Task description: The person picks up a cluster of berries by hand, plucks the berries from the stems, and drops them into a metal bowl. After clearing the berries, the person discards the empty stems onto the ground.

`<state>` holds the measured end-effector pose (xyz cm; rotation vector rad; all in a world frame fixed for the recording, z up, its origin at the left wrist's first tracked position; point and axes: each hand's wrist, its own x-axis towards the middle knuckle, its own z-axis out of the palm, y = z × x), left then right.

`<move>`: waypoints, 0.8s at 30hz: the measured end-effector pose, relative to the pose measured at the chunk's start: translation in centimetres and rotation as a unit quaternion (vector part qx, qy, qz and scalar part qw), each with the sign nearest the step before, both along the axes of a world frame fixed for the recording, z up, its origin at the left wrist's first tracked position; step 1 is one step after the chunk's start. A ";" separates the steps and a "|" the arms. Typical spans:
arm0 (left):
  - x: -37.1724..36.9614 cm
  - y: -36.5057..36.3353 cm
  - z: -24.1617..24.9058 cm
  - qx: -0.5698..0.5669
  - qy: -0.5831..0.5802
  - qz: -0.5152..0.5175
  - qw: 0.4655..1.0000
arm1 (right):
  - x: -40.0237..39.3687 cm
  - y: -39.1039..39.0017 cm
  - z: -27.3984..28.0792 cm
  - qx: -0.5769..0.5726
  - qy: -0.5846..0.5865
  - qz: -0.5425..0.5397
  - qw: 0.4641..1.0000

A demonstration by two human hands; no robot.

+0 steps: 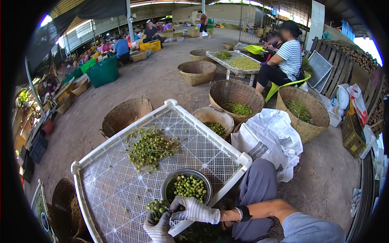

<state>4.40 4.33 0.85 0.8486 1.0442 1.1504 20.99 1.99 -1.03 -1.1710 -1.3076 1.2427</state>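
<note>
Both hands wear striped grey-white gloves and meet at the near edge of a white mesh tray (121, 186). My left hand (159, 227) is closed round a small bunch of green fruit (156, 207). Fingers pinched, my right hand (194, 209) touches the stems at the right side of that bunch. Just above the hands, a metal bowl (165, 189) holds loose green fruit (189, 188). Farther up the tray lies a heap of green fruit on stems (150, 149).
Woven baskets (125, 115) stand beyond the tray, one holding green fruit (237, 108). White paper sacking (269, 139) lies right of the tray. A person in a striped shirt (289, 58) sits by another tray (243, 63). Other people sit farther back, near a green bin (103, 72).
</note>
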 end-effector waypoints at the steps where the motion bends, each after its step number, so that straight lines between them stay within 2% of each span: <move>1: 0.0 -0.1 0.0 -0.009 -0.012 0.005 1.000 | -0.1 0.0 0.0 0.000 0.000 0.001 1.000; 5: 0.1 -0.2 0.6 -0.029 -0.045 -0.004 0.999 | -0.5 -0.2 -0.8 0.041 0.019 -0.016 0.999; 8: -0.7 1.1 -1.2 0.000 -0.063 0.008 0.998 | -0.4 -0.2 -0.7 0.071 0.053 -0.013 0.996; 10: -0.6 1.1 1.3 -0.019 -0.073 0.010 0.997 | -0.1 -0.2 0.4 0.076 0.060 -0.005 0.995; 12: -1.6 1.2 1.5 -0.075 -0.061 -0.012 0.995 | 0.2 -0.3 1.9 -0.103 0.167 0.040 0.980; 15: -0.3 0.6 0.0 -0.038 -0.155 -0.049 0.986 | -0.5 0.2 -0.1 -0.041 0.116 0.091 0.988; 16: 0.5 -0.2 2.0 -0.060 -0.187 -0.088 0.977 | -0.7 0.2 -0.6 -0.042 0.116 0.092 0.988; 18: 0.7 -0.5 1.2 -0.052 -0.167 -0.064 0.982 | -1.0 0.0 -1.5 -0.068 0.156 0.101 0.980; 20: 0.7 -0.6 0.2 -0.043 -0.170 -0.059 0.983 | -0.9 0.3 -2.2 -0.108 0.145 0.101 0.978; 22: 0.8 -0.8 0.4 -0.033 -0.171 -0.053 0.983 | -0.5 -0.1 -0.5 -0.152 0.153 0.106 0.971; 24: 0.8 -1.0 0.9 -0.060 -0.144 -0.041 0.987 | -0.5 -0.4 0.4 -0.122 0.141 0.096 0.978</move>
